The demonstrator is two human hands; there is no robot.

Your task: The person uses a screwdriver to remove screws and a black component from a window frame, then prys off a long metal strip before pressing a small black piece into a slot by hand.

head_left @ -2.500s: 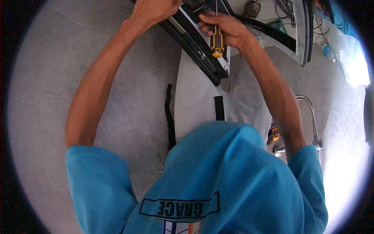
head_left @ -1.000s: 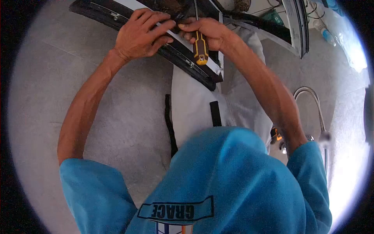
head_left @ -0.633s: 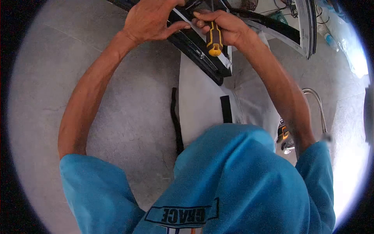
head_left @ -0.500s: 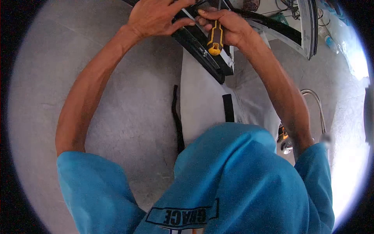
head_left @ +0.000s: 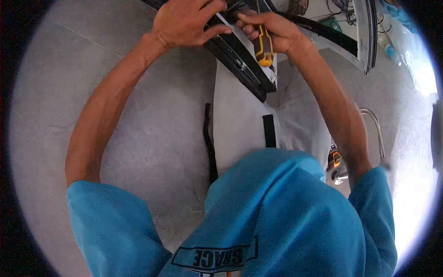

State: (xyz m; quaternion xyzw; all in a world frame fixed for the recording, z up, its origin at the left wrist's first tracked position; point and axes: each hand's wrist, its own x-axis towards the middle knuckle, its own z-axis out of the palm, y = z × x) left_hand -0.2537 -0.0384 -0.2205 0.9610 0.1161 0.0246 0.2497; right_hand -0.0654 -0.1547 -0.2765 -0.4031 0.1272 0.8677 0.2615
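Note:
My right hand (head_left: 277, 31) is closed around a screwdriver with a yellow-and-black handle (head_left: 264, 48). Its handle end points toward me; the tip is hidden near the top edge of the view. Under it runs a long black frame piece (head_left: 242, 69) with a pale strip along it, slanting from upper left to lower right. Across the upper part of that piece lies my left hand (head_left: 182, 23), gripping it with the thumb stretched along the near side. The far fingertips are partly cut off by the view.
A curved black-and-white frame (head_left: 332, 37) stands at upper right, with dark cables (head_left: 341, 9) behind it. A plastic bottle (head_left: 392, 53) lies beside clear plastic wrapping (head_left: 417, 60). A black strip (head_left: 209, 143) rests on the grey floor (head_left: 152, 120). A metal hose (head_left: 378, 127) loops at right.
The screwdriver and my right hand have shifted slightly right, and the handle leans a little more. My left hand stays on the black frame piece.

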